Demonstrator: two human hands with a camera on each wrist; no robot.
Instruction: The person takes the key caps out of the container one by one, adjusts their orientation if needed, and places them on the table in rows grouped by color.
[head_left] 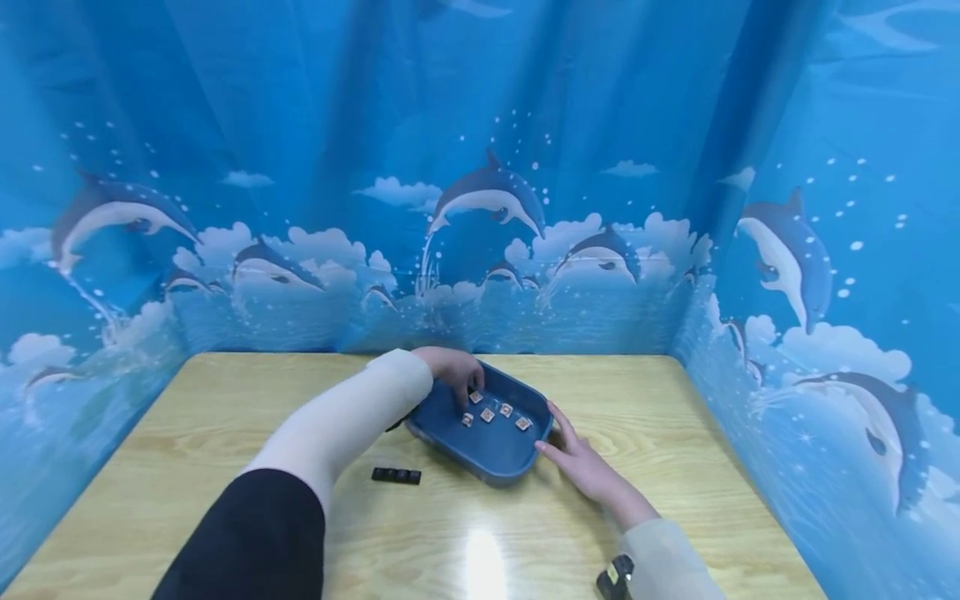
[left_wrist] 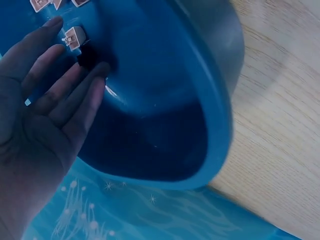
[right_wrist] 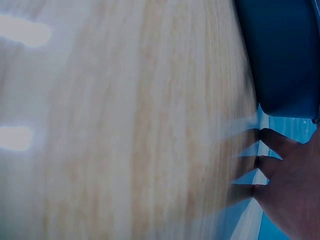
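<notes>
- Tray [head_left: 498, 454], dark blue with rounded corners, sits on the wooden table [head_left: 675, 475] just ahead of me, set at a slant, and holds small square pieces.
- Inside it I count five light pieces [head_left: 487, 414] from the head view, lying apart on the floor of the tray; the nearest corner is bare.
- Close to the left fingertips I also see a small black block [left_wrist: 87, 55] in the tray, beside one of the light pieces; I cannot tell whether the fingers touch it.
- My left hand [head_left: 454, 372] reaches over the far left rim and down into the tray. From its wrist I see the fingers loosely extended and slightly spread, among the pieces.
- My right hand [head_left: 581, 467] is outside the tray, at its right end, with forefinger and thumb spread apart and their tips against the wall. Its wrist view shows three more fingers stretched out below the tray's side.
- The two hands are well apart, with the tray between them.
- Outside the tray, a short black strip [head_left: 396, 475] of joined blocks lies on the table, near the tray's left side and close to the left sleeve [head_left: 345, 417].
- Behind the table hangs a blue curtain [head_left: 300, 150] printed with dolphins and clouds.
</notes>
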